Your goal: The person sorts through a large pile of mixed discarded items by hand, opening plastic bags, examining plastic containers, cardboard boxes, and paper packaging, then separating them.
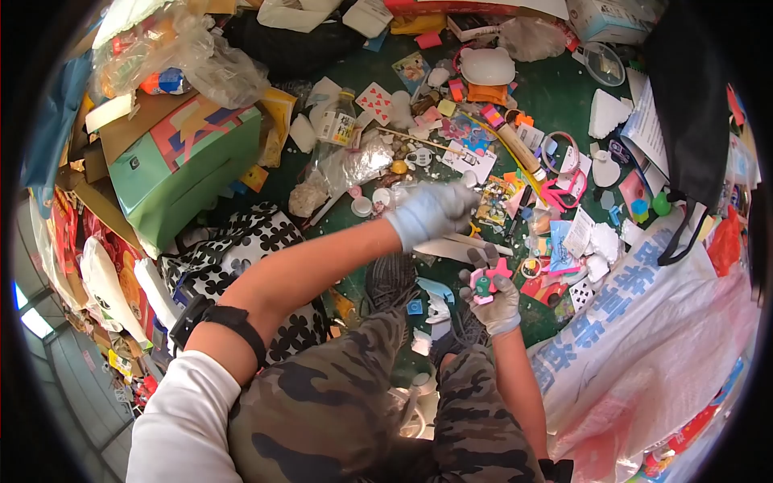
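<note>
My left hand (435, 213), in a pale glove, reaches across over the pile of small scraps. Its fingers are smeared by motion, so what they hold, if anything, does not show. My right hand (501, 306), in a greyish glove, is closed around a pink star-shaped piece (487, 283) with a green part on it. Under and past the left hand lie tiny yellow and orange bits (503, 197). A pink cut-out shape (568, 189) and a blue packet (562, 245) lie to the right of the hands.
A green box (189, 181) stands at the left beside a black-and-white clover-patterned bag (250, 249). A clear bottle (338, 121), a playing card (374, 101) and a tape roll (562, 153) lie among mixed litter. A large white sack (628, 338) spreads along the right.
</note>
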Available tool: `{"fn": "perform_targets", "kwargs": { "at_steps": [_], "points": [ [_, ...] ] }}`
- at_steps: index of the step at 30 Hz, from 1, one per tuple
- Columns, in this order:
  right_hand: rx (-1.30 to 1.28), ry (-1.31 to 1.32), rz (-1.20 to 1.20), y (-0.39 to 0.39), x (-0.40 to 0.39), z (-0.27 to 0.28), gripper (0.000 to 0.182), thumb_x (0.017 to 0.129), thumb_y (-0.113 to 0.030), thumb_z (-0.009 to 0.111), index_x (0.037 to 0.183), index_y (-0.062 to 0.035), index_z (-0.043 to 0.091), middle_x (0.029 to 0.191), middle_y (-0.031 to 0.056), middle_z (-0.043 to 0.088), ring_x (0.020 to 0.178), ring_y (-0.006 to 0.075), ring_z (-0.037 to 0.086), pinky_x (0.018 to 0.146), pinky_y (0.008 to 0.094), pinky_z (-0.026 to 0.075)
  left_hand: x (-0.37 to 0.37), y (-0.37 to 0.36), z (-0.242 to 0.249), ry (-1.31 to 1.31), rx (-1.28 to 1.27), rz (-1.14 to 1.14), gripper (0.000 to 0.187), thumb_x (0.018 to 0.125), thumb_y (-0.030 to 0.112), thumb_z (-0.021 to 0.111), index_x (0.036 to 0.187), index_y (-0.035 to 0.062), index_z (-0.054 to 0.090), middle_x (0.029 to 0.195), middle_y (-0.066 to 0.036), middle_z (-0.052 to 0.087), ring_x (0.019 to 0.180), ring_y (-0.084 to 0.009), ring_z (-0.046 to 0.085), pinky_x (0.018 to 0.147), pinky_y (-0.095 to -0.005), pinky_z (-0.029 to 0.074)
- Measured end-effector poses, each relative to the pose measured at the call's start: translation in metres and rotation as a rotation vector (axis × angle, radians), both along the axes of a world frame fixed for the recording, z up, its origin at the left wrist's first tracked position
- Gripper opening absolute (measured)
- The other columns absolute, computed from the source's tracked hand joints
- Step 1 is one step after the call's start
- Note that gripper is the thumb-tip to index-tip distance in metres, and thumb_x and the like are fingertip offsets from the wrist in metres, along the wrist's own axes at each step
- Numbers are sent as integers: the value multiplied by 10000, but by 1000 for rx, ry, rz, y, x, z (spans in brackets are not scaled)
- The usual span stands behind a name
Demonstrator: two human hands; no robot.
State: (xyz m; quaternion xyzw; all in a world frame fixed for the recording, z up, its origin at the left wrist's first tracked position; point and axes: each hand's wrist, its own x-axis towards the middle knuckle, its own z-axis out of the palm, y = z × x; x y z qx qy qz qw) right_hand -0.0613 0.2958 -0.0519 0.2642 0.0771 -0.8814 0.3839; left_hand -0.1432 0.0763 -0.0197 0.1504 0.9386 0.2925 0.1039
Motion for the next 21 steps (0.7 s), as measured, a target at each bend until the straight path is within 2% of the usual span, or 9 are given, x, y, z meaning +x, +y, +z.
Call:
{"fn": "perform_targets", "kwargs": {
  "at_steps": [2,4,5,7,11,14,17,19,21],
  "points": [
    [21,-14,2,-4,-2,3,643,716,-114,659,1306,-141,404,1259,122,471,1022,343,546,715,415,534,11,3,1,-65,15,-120,218,753,222,625,950,143,576,759,-86,573,712,-291,596,611,-397,474],
    [17,-1,16,-3,-1,0,622,709,-100,657,1287,-136,432,1267,110,470,1073,351,516,760,431,521,13,3,0,116,15,153,299,737,221,647,1016,142,571,817,-100,568,738,-294,597,624,-391,476],
    [19,-1,19,-2,2,-5,622,709,-100,657,1287,-136,432,1267,110,470,1073,351,516,760,431,521,7,0,-2,-95,-52,278,440,716,220,669,1129,154,530,954,-122,545,818,-307,590,670,-399,478],
    [40,21,46,-1,3,-9,618,711,-90,654,1286,-132,432,1255,109,479,1069,353,518,792,444,507,-4,-2,0,-175,-182,225,571,682,219,698,1208,183,479,1037,-132,507,886,-319,574,735,-402,472],
    [89,16,78,-2,3,-9,601,709,-95,663,1267,-136,442,1246,101,490,1052,335,535,790,443,502,-5,0,-13,-346,-291,60,596,656,218,716,1197,197,467,1075,-126,482,940,-337,552,784,-407,457],
    [83,21,81,-2,3,-9,598,711,-100,665,1265,-134,443,1234,103,497,1044,337,539,804,446,493,-6,-2,-27,-465,-211,165,418,671,149,677,1060,165,524,1023,-121,512,951,-323,562,771,-406,450],
    [52,23,70,-2,3,-9,581,720,-95,656,1260,-129,446,1224,108,503,1045,334,539,819,444,487,4,-11,-39,-435,-170,222,384,662,103,669,1023,151,545,974,-124,540,943,-318,568,775,-407,446],
    [38,60,74,0,4,-12,561,730,-84,642,1255,-123,447,1226,112,503,1046,331,540,821,440,485,8,-16,-33,-444,-73,268,382,685,99,676,1045,127,549,945,-128,578,895,-290,593,748,-387,456],
    [26,55,72,2,6,-14,557,733,-78,635,1255,-118,445,1223,113,506,1042,328,541,824,442,484,13,-17,-34,-442,211,515,403,724,129,680,1099,103,535,921,-111,605,841,-237,608,683,-357,466]
  ]
}}
